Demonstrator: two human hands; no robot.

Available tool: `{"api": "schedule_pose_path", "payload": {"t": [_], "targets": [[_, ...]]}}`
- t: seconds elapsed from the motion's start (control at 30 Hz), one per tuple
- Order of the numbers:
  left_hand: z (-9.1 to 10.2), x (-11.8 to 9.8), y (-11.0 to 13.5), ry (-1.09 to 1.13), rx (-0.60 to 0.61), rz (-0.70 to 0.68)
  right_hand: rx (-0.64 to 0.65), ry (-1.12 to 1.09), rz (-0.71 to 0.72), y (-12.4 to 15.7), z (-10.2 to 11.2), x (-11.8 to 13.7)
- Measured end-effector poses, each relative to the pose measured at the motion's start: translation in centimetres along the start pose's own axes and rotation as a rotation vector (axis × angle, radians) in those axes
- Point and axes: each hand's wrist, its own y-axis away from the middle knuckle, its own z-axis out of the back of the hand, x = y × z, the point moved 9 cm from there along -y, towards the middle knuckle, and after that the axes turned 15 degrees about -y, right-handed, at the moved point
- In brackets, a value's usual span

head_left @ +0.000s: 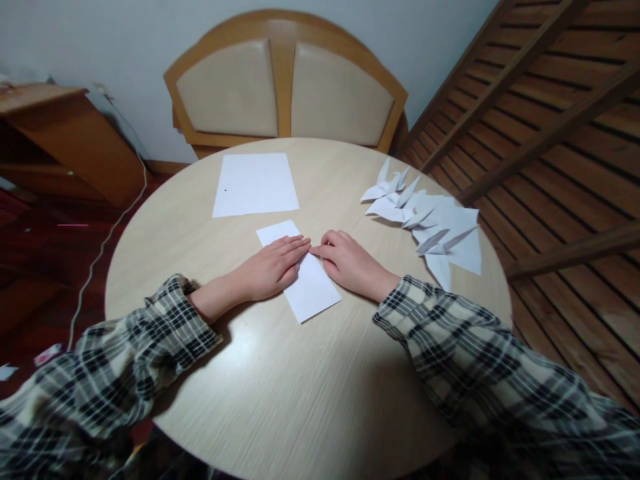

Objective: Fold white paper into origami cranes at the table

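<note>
**Left hand** [270,270]: lies palm down on the folded paper [313,293], near the centre of the round desk [300,400]. Fingers [294,252] straight, closed together side by side and fully extended. Presses flat and grips nothing.

**Right hand** [353,265]: rests on the desk against the long right edge of the folded paper. Fingers [334,241] loosely curled, with the index tip reaching left to meet the tips of the left hand's fingers over the paper. Encloses nothing visible.

**Folded paper**: white, narrow and oblong. Lies flat, angled from far left to near right. Shows at its far end and its near end, with the left part of the middle covered by the left hand.

**Flat sheet** [255,183]: white and unfolded. Lies farther off and slightly left, apart from the folded paper.

**Paper cranes** [425,217]: white and folded. Lie overlapping in a cluster on the right side of the desk, apart from the right hand.

**Chair** [285,87]: stands at the far side of the desk, with a wooden frame and two padded back panels.

**Cable** [107,233]: white. Runs down across the floor, left of the desk.

**Sleeves** [165,333]: plaid, covering both forearms to the wrists.
</note>
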Motion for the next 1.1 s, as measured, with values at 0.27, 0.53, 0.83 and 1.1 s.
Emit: {"api": "schedule_pose_path", "payload": {"t": [0.27, 0.53, 0.83, 1.1], "targets": [[0.0, -0.1, -0.1, 0.007, 0.020, 0.003, -0.016, -0.096, 0.038, 1.4, 0.6, 0.2], [0.0, -0.1, 0.0, -0.011, 0.021, 0.003, -0.020, -0.105, 0.070, 3.3, 1.0, 1.1], [0.0, -0.1, -0.1, -0.014, 0.036, 0.011, -0.021, -0.108, 0.094, 6.6, 1.4, 2.6], [0.0, -0.2, -0.1, -0.035, 0.039, 0.000, -0.034, -0.108, 0.085, 8.7, 1.7, 3.9]]}}
